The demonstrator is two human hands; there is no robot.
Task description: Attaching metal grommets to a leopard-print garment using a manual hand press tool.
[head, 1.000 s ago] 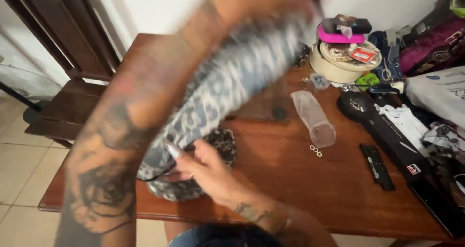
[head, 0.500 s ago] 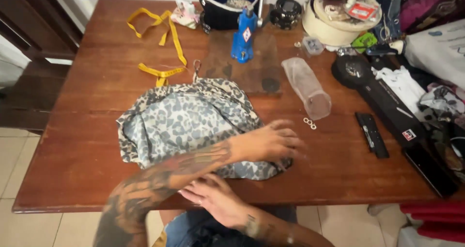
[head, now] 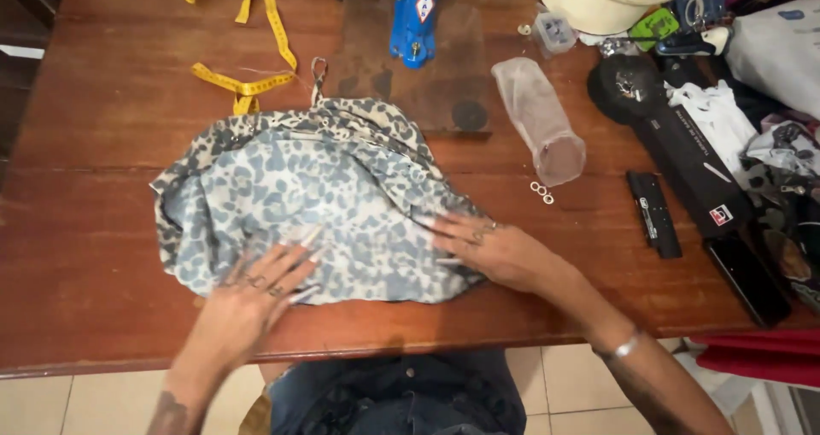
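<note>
A leopard-print garment [head: 316,196] in grey-blue and tan lies spread flat on the wooden table [head: 102,145], a thin strap loop at its far edge. My left hand [head: 256,290] rests palm down on its near left part, fingers spread. My right hand [head: 491,249] presses flat on its near right edge, fingers pointing left. Both hands wear rings and hold nothing.
A yellow measuring tape [head: 243,51] lies at the far left. Behind the garment stand a blue tool [head: 416,17] and a dark board [head: 427,76]. A clear plastic cup [head: 542,119] lies on its side, small metal rings [head: 541,192] beside it. Black cases [head: 683,157] and cloth crowd the right.
The garment was held up a second ago, then laid on the table. Both hands have since spread apart and now lie flat on it.
</note>
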